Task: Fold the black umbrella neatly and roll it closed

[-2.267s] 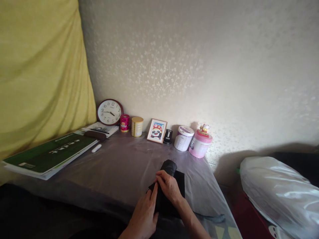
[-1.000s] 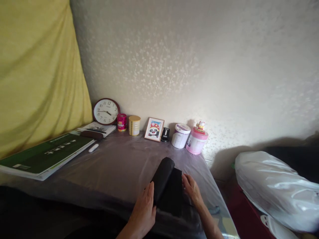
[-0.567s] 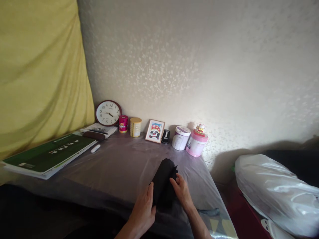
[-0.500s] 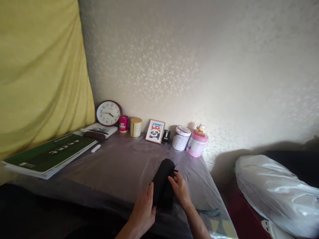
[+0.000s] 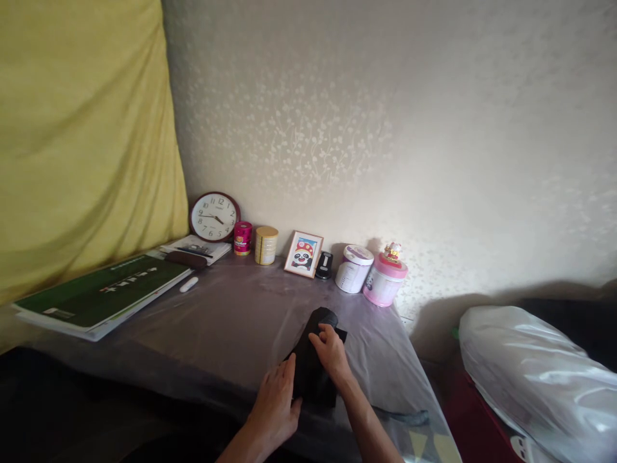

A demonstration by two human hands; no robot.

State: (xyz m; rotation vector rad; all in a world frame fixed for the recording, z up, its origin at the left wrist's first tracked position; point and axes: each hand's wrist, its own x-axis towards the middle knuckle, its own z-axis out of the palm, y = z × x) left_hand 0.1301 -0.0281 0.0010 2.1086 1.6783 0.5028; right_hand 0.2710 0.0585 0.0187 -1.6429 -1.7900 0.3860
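Observation:
A long black bundle [image 5: 312, 376], rounded on top like a rolled cloth or soft case, lies at the front of the table; its exact kind does not show. My left hand [image 5: 276, 402] holds its left side, fingers along the edge and thumb at the near end. My right hand [image 5: 331, 354] is on its upper right side, fingers bent and pressed onto the black surface. A flat black part sticks out under the right hand. The fingertips of the left hand are partly hidden by the bundle.
A green book [image 5: 106, 292], a white stick-like object [image 5: 189, 284] and a brown case [image 5: 186, 259] lie left. Along the wall stand a clock [image 5: 215, 217], pink can [image 5: 243, 238], yellow can [image 5: 267, 245], panda picture [image 5: 303, 254] and two tubs [image 5: 354, 270]. A plastic bag [image 5: 535, 373] is right.
My right hand has moved left and up, from the right edge of the black bundle onto its top. The flat black part on the right shows more. The view has shifted slightly.

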